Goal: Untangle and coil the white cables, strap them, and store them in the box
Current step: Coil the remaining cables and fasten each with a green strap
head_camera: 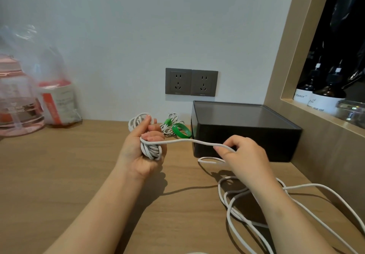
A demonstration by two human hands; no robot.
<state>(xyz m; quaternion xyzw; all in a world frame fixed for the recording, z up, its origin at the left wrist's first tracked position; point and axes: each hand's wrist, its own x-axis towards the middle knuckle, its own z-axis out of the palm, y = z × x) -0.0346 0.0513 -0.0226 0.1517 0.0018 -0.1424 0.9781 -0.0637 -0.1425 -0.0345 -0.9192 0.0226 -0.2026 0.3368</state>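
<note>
1. One white cable [151, 151] is half coiled. The wound part sits in the left hand [134, 153], fingers [152, 138] curled tight round the bundle, held above the tabletop [79, 174].
2. A single strand runs across to the right hand [246, 157], whose fingers [223, 149] pinch it.
3. The rest of it lies in loose, overlapping loops [233, 214] on the tabletop, under the right forearm.
4. The black box [245, 129] sits just behind the right hand, back by the wall.
5. Left of the box there's a small coil [168, 125] strapped in green, and a green strap roll [180, 130] just beside it.
6. Further out: two wall sockets [191, 82] above, a pink bottle [17, 99] and a plastic bag [59, 99] far left, and soap bottles [320, 95] in a niche on the right.
</note>
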